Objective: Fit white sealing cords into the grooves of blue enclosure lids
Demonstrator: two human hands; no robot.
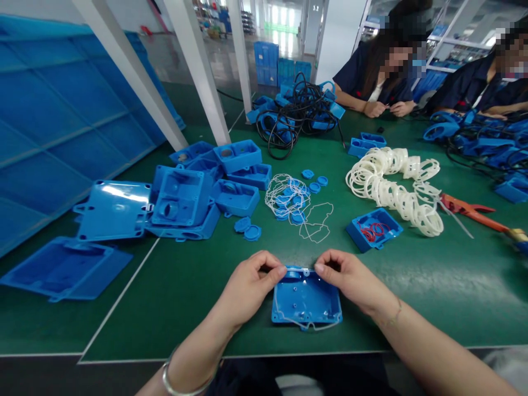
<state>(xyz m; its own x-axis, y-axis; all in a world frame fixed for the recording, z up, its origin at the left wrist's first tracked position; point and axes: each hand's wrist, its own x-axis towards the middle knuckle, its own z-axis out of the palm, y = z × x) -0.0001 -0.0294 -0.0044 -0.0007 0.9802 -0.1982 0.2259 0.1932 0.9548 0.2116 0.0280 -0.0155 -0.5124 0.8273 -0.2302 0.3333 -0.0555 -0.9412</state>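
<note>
A blue open box (307,300) lies on the green table near its front edge. A thin white cord loop (284,320) runs around its rim and hangs a little past the near side. My left hand (253,283) pinches the cord at the box's far left corner, thumb against forefinger. At the far right corner my right hand (350,278) pinches the same cord. Between the two hands the cord is stretched along the far rim. More white loops (317,223) lie beyond, over several small blue caps (282,212).
Blue boxes (181,195) are piled at the left. To the right are a small box with red rings (373,231), white rings (385,190) and orange-handled pliers (466,208). Black cables (305,115) lie at the back. Two people (383,71) sit across the table.
</note>
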